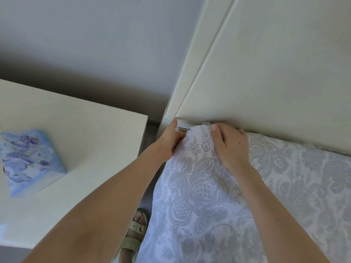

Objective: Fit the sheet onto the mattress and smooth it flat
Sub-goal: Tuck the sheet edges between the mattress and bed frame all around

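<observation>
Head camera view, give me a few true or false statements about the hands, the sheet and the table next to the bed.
1. The left hand and right hand both hold the sheet at the corner by the headboard. True.
2. The blue floral box lies on the sheet. False: it sits on the white table.
3. The sheet is plain white. False: it has a grey floral pattern.
4. A sandalled foot shows beside the bed. True.
</observation>
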Demonstrator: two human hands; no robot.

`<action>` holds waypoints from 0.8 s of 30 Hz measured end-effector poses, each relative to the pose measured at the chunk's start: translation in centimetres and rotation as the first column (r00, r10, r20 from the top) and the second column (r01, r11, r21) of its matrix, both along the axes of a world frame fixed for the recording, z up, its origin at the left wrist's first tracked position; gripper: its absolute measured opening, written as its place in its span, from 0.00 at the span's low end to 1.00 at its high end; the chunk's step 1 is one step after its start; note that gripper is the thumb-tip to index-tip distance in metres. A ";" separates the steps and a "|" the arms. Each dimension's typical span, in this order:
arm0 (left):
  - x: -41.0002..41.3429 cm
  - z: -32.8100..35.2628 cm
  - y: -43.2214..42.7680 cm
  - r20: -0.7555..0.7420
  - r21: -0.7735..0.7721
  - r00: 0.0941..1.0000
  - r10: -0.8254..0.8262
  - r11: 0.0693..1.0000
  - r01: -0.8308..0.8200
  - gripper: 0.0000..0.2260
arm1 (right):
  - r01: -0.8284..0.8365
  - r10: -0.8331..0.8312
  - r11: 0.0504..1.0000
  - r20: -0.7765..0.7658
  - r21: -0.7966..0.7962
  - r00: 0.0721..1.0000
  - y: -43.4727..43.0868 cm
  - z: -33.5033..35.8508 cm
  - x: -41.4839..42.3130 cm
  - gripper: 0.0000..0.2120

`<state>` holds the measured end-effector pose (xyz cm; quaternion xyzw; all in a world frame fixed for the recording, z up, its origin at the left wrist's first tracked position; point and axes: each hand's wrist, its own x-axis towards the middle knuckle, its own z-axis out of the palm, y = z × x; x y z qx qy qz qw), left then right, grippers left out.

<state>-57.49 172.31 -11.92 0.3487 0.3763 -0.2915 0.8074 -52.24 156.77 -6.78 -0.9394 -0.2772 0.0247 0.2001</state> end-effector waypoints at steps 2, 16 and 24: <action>0.1 -1.2 0.2 -0.020 0.009 0.999 0.027 1.000 -0.026 0.37 | 0.008 -0.008 1.000 0.030 0.007 1.000 0.7 -1.6 0.4 0.15; 0.8 -7.1 -0.3 -0.151 0.003 0.968 0.202 0.979 -0.204 0.30 | 0.276 -0.232 0.961 0.460 -0.031 0.857 1.8 -8.2 -0.7 0.08; 2.4 -7.0 0.5 -0.134 0.140 0.982 0.134 0.983 -0.115 0.24 | 0.200 -0.175 0.980 0.482 0.001 0.858 1.8 -9.3 0.2 0.15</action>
